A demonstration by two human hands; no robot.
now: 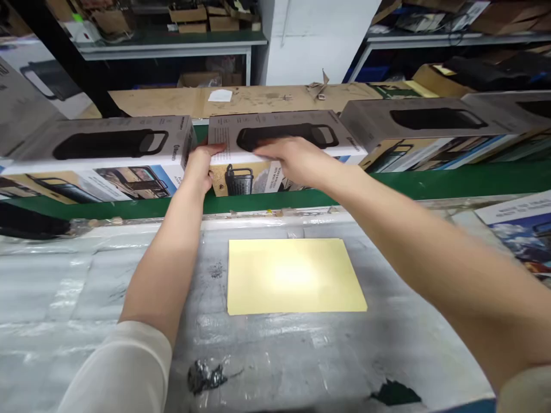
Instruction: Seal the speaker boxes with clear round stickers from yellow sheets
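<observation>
A printed carton (275,129) with a picture of a black portable speaker on its top stands on the green strip beyond the worktable. My left hand (203,163) grips its left end, thumb over the top edge and fingers down the side. Across the carton's top front edge lies my right hand (297,159), slightly blurred, its fingers stretched to the left over the printed speaker. Nearer to me, between my forearms, a stack of pale yellow sheets (297,275) rests on the table.
Similar speaker cartons stand to the left (107,143) and to the right (422,132) in the same row. Clear plastic film and tape cover the grey worktable (142,367). A printed sheet (525,229) lies at the right. Behind are a brown cardboard surface (172,102) and shelves.
</observation>
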